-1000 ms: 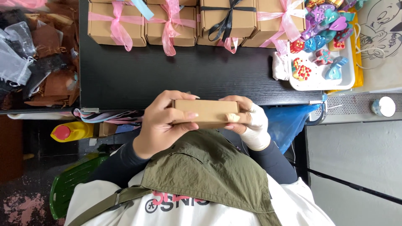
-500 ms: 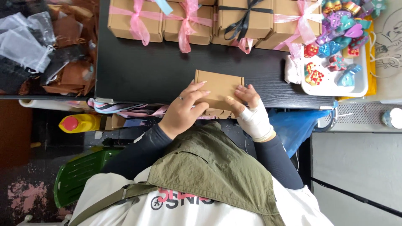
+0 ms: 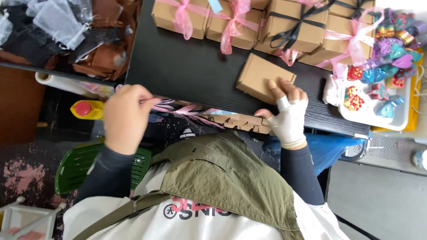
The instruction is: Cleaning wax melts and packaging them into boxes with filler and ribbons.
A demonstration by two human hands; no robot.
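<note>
Black table (image 3: 187,71): right hand (image 3: 289,115) flat on box (image 3: 262,78); left hand (image 3: 126,115) pinches ribbon (image 3: 187,109).

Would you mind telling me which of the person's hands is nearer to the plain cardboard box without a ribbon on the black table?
Right. The right hand rests its fingertips on the plain cardboard box. The left hand is well off to the side, at the table's near edge, pinching pink ribbons.

Left hand (image 3: 126,116) seemingly closed in a pinching grip, right hand (image 3: 288,113) pressing flat, fingers spread
</note>
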